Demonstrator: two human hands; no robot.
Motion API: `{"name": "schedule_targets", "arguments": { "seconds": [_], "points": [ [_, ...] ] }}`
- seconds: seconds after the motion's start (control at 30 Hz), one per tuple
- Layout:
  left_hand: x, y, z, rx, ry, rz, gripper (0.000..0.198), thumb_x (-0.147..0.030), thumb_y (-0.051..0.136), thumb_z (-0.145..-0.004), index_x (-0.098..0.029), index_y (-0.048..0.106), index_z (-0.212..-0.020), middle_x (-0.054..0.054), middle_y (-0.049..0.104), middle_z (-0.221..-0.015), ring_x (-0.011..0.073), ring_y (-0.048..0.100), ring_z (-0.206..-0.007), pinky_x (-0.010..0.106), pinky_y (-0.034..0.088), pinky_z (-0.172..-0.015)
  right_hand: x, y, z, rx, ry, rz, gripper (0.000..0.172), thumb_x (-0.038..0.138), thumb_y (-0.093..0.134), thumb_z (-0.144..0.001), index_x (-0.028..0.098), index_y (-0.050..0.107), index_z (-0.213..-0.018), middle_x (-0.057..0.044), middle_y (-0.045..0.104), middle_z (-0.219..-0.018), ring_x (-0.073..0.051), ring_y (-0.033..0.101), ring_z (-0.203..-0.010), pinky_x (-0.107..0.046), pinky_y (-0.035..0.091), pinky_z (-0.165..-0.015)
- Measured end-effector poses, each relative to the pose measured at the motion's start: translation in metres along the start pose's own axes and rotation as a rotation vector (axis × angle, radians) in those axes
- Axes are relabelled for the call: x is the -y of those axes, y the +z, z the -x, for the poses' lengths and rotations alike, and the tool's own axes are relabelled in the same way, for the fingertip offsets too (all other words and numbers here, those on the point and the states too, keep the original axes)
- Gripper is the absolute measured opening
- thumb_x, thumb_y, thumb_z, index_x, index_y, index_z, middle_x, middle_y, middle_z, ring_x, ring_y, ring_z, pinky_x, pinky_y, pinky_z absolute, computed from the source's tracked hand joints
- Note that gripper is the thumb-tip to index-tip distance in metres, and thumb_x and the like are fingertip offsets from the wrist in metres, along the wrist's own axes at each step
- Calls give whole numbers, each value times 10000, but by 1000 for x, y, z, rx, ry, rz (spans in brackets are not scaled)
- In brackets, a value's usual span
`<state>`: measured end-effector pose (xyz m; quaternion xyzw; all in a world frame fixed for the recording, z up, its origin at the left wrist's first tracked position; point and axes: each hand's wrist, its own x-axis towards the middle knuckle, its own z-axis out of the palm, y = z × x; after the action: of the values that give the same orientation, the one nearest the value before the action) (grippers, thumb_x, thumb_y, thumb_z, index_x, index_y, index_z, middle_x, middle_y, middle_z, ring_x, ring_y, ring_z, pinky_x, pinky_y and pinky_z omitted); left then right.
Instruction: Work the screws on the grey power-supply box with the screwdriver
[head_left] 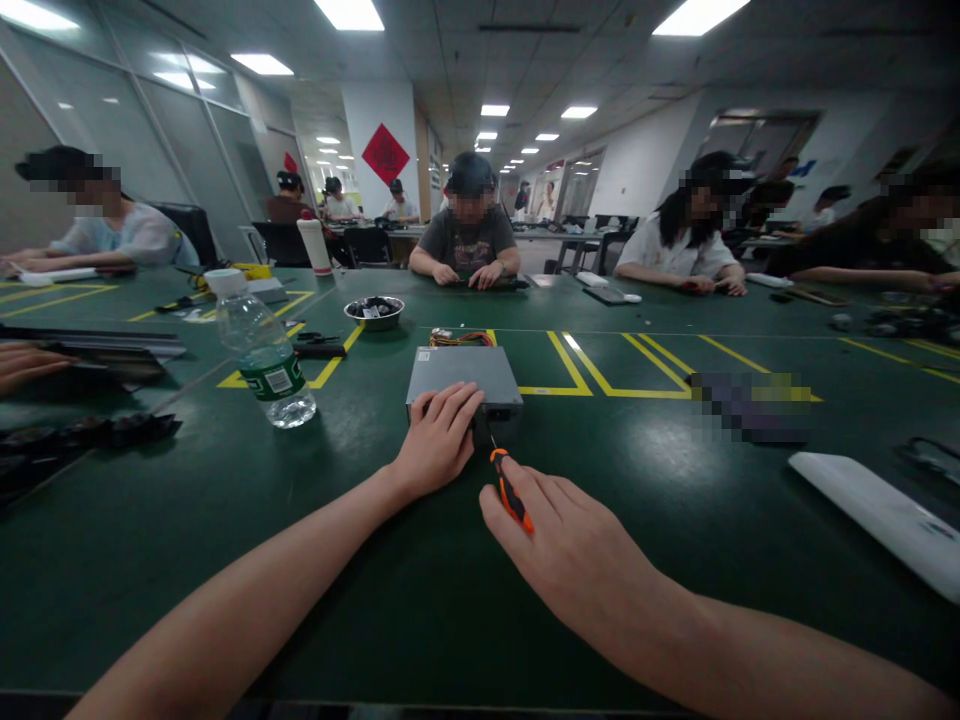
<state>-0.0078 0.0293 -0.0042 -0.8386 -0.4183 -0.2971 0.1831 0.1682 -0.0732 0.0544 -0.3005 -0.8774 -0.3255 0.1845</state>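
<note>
A grey metal computer power supply unit [491, 368] lies on the green table in front of me. My left hand [442, 435] holds it at its near left part, fingers laid across the top and near edge. In my right hand [559, 520] is a screwdriver [512, 495] with an orange and black handle, gripped between thumb and fingers. Its shaft points at the near face of the unit, below the power socket. Whether the tip touches a screw cannot be made out. Coloured cables [461, 338] come out behind the unit.
A water bottle [274, 375] stands to the left, with a metal bowl [375, 312] of small dark parts beyond it. A white elongated object [877, 510] lies at the right. Yellow tape [570, 365] marks the table. Several people sit around; one co-worker's hand [30, 368] shows at far left.
</note>
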Motion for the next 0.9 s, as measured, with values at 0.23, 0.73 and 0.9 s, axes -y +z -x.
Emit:
{"name": "schedule_targets", "arguments": {
  "seconds": [0.23, 0.73, 0.9],
  "points": [
    [-1, 0, -1, -18, 0, 12, 501, -165, 417, -819, -174, 354, -1316, 100, 438, -1341, 240, 367, -1240, 413, 222, -986, -9, -2, -3, 52, 99, 29, 132, 188, 453, -849, 157, 546, -937, -75, 621, -784, -167, 585, -633, -265, 409, -552],
    [0, 1, 0, -19, 3, 5, 507, -166, 417, -817, -175, 348, -1319, 96, 431, -1347, 238, 361, -1244, 411, 233, -984, -5, -1, 1, 95, 131, 30, 154, 193, 480, -836, 162, 535, -976, -87, 629, -833, -158, 566, -634, -266, 377, -554],
    [0, 2, 0, -24, 8, 18, 510, -168, 416, -819, -176, 341, -1324, 98, 433, -1344, 238, 367, -1239, 414, 233, -982, 2, 0, 1, 99, 30, -21, 217, 116, 521, -751, 168, 532, -961, -139, 608, -1040, -241, 592, -867, -305, 439, -659]
  ]
}}
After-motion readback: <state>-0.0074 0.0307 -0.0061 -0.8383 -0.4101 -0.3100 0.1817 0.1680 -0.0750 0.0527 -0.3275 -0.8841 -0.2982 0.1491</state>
